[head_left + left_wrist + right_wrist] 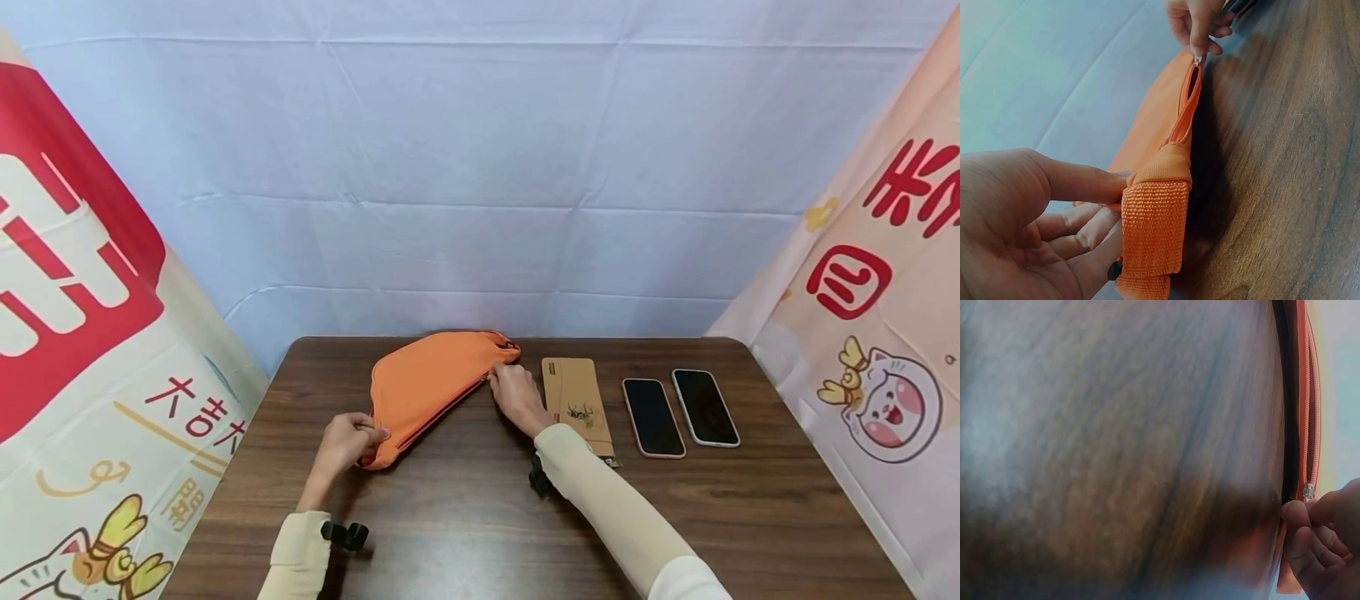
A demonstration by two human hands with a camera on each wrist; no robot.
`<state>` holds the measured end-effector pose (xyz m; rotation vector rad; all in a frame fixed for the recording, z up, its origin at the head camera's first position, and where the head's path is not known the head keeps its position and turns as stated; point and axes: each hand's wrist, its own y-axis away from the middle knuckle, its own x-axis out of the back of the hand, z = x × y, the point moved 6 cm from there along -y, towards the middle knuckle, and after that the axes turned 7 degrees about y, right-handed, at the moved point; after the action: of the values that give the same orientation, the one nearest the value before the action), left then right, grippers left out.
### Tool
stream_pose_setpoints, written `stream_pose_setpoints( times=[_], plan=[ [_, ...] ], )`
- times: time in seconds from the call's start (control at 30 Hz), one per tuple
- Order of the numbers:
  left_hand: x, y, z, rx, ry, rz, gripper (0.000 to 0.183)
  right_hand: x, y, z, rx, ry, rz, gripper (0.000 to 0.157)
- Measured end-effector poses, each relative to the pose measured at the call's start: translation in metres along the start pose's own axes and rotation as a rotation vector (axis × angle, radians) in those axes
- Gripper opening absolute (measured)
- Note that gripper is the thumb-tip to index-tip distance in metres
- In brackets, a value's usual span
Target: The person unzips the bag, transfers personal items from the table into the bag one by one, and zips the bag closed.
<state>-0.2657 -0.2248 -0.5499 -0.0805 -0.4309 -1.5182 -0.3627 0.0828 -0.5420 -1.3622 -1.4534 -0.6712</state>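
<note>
Stretching between pinching fingers (1088,232) is an orange bag (431,379).

I see a cream left sleeve (296,550) and a matching cream right sleeve (607,492), both plain, with soft creases. White cloth (686,581) takes over farther up the right arm. At the left cuff I make out a small black device (347,535) with rounded ends; another dark piece (538,477), partly hidden, sits by the right cuff. Both hands are bare.
</note>
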Motion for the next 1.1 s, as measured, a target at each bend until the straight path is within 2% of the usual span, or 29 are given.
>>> stream_pose_setpoints(
  times=[0.6,1.1],
  plan=[
    [0.002,0.001,0.0,0.004,-0.012,0.011,0.014,0.005,-0.002,0.008,-0.045,-0.023,0.015,0.014],
    [0.0,-0.001,0.0,0.012,-0.022,0.008,0.013,0.008,-0.002,0.015,-0.037,-0.038,0.037,0.014]
  ],
)
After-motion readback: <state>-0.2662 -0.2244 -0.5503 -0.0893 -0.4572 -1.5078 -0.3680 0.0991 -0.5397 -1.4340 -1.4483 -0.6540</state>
